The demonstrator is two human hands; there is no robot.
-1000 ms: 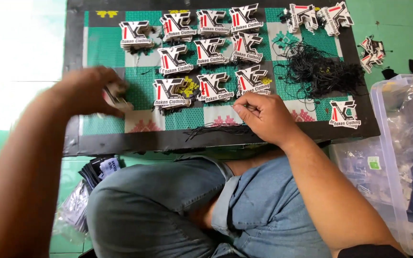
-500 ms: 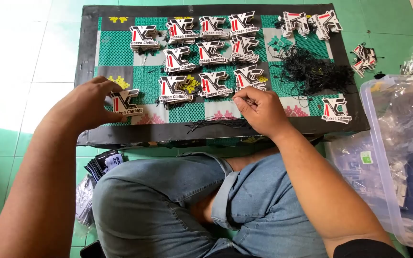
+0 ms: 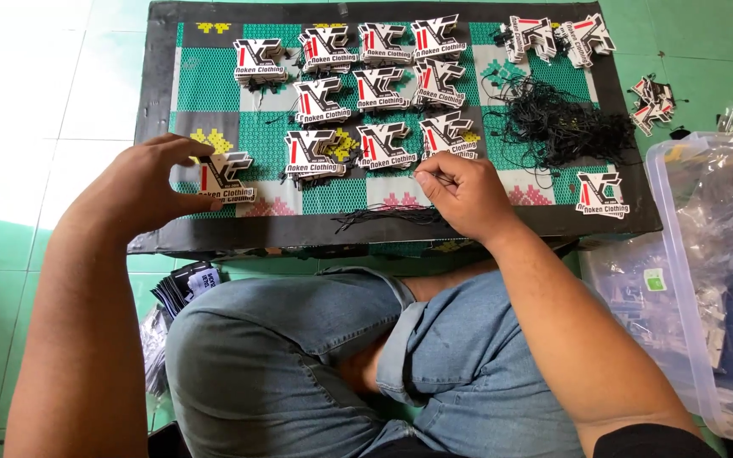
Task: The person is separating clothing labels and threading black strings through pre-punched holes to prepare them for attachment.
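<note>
Hands at the patterned mat (image 3: pixel 214 93): our left hand (image 3: pixel 142 191) pinches a tag stack (image 3: pixel 224 178); our right hand (image 3: pixel 464 195) pinches a black string (image 3: pixel 383 216).

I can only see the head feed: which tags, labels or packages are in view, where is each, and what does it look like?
Tag stack: under left hand, angular, white-black-red.
Tag stacks: rows mid-mat, same look.
Single tag: mat's right edge.
Loose tags: floor, right of mat.
Green label: on a clear bag, right.
Right hand: pinching black string.

Glossy card tags (image 3: pixel 224 180), thin black strings (image 3: pixel 566 127), patterned cloth mat (image 3: pixel 214 85), clear plastic bin (image 3: pixel 680 254)
</note>
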